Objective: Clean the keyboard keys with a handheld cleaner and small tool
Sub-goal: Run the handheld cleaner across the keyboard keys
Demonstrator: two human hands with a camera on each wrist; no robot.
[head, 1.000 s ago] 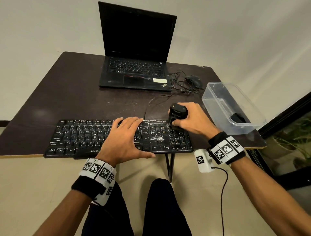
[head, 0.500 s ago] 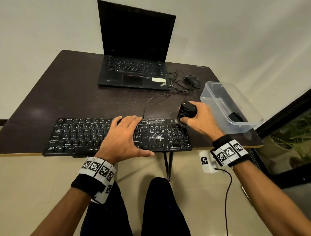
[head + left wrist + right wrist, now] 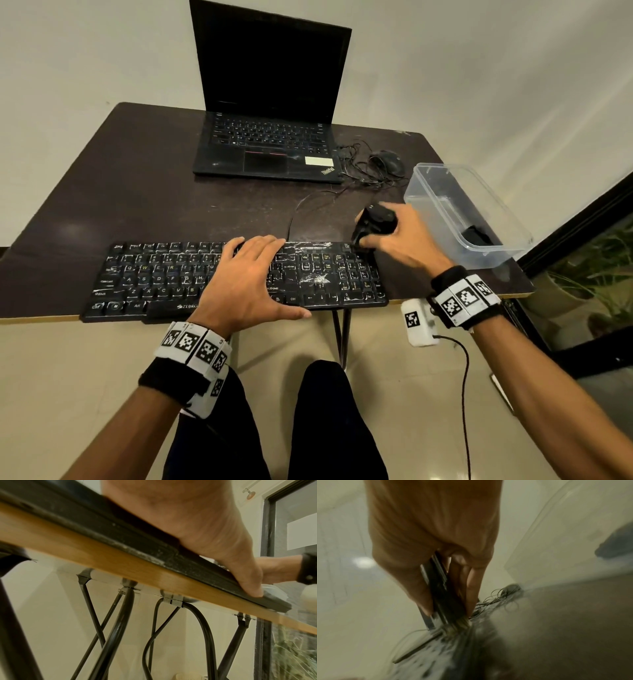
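Note:
A black keyboard (image 3: 164, 277) flecked with white dust lies along the table's front edge. My left hand (image 3: 246, 274) rests flat on its middle keys with straight fingers; in the left wrist view the thumb (image 3: 247, 582) lies on the keyboard's front edge (image 3: 120, 539). My right hand (image 3: 400, 236) grips a small black handheld cleaner (image 3: 373, 222) at the keyboard's far right corner. In the blurred right wrist view, the cleaner (image 3: 443, 595) sits between my fingers, its pale bristles (image 3: 462, 626) touching the keyboard.
An open black laptop (image 3: 270, 137) stands at the back of the dark table (image 3: 137, 192). A mouse (image 3: 387, 161) with tangled cable lies right of it. A clear plastic box (image 3: 442, 192) holding a dark object (image 3: 476, 236) stands at the right edge.
My right hand has carried the cleaner rightward and away, from the keys left of the number pad to the keyboard's far right corner. The left hand has stayed put on the keys.

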